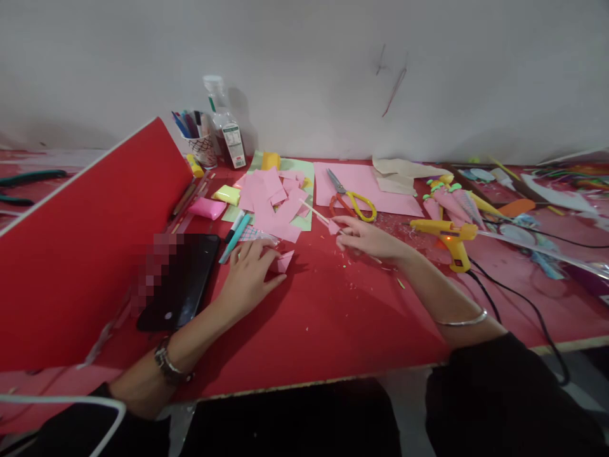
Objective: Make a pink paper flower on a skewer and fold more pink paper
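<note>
My left hand (250,270) rests low over the red table, fingers curled and thumb out, around a small folded piece of pink paper (285,261). To the right, my right hand (364,238) is closed on a thin pale stick (312,210) that slants up to the left. A small pink paper piece (333,226) sits at its fingertips, against the stick. Whether that paper is fixed to the stick I cannot tell. Between and behind the hands lies a pile of pink paper pieces (271,197) on a pale green sheet (306,220).
Scissors (354,204) lie on a pink sheet (399,204). At right are a yellow glue gun (450,238) with its cord and pink paper cones (447,200). A black phone (197,282), markers (235,238), a bottle (231,136) and a red board (104,247) stand or lie left.
</note>
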{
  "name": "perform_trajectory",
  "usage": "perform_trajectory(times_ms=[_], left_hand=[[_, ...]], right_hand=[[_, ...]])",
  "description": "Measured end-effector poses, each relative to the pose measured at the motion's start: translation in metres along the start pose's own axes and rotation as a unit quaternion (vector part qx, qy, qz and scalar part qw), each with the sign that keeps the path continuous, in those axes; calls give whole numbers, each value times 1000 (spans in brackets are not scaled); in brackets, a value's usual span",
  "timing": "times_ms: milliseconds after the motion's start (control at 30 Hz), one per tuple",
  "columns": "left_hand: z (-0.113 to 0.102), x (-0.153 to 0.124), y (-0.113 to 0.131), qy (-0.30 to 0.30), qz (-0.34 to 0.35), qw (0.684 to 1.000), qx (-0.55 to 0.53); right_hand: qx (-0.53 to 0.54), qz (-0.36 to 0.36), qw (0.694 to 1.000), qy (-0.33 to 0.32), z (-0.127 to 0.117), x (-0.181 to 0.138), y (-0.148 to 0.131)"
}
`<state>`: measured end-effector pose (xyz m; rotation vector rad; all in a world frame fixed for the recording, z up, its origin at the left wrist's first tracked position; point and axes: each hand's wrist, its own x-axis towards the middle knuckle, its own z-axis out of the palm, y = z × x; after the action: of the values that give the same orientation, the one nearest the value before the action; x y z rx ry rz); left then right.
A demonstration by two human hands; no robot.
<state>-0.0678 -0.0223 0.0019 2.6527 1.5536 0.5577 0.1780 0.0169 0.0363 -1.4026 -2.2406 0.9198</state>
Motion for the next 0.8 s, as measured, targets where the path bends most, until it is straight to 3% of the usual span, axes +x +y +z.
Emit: perform_trajectory(times_ms=[100, 233, 467, 600, 700, 800], left_hand=[[0, 0, 1, -19, -2, 1000, -14], [-2, 0, 3, -35, -3, 999, -34], [2, 1, 1, -18, 8, 997, -73], [2, 2, 1, 5, 30, 983, -179], [-2, 3, 4, 19, -18, 960, -280], [-7, 5, 7, 19, -52, 929, -365]], right_hand=[[-82, -5, 996, 33, -5, 2, -3], [-284, -2, 954, 92, -12, 6, -9], [-424, 37, 905, -12, -34, 6, -28], [-398, -4, 917, 30, -44, -1, -49], [-317, -51, 942, 98, -41, -9, -61], [-220, -123, 960, 122, -26, -17, -62]])
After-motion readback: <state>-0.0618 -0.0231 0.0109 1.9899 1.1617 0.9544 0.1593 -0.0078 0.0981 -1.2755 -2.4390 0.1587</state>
